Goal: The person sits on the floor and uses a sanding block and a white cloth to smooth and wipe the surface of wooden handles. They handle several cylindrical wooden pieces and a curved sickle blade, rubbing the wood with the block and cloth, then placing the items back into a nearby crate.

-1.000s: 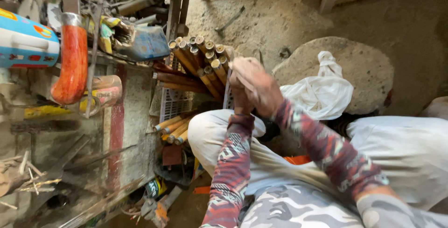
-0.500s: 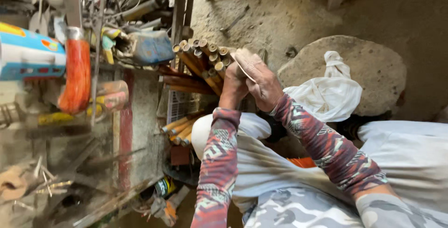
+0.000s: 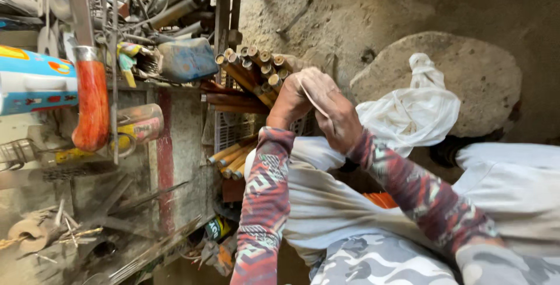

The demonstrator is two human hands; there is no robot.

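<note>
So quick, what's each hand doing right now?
Left hand: closed around the bamboo sticks.
Right hand: pressing a pale sheet against them.

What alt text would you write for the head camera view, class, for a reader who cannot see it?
A person's left hand and right hand meet around a thin pale sheet in front of a bundle of bamboo sticks. A white plastic bag lies by a flat round stone; a cluttered tool rack with an orange-handled tool stands left.

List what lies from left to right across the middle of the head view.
Orange handle → blue can → bundle of bamboo sticks → left hand → right hand → white plastic bag → big stone.
</note>
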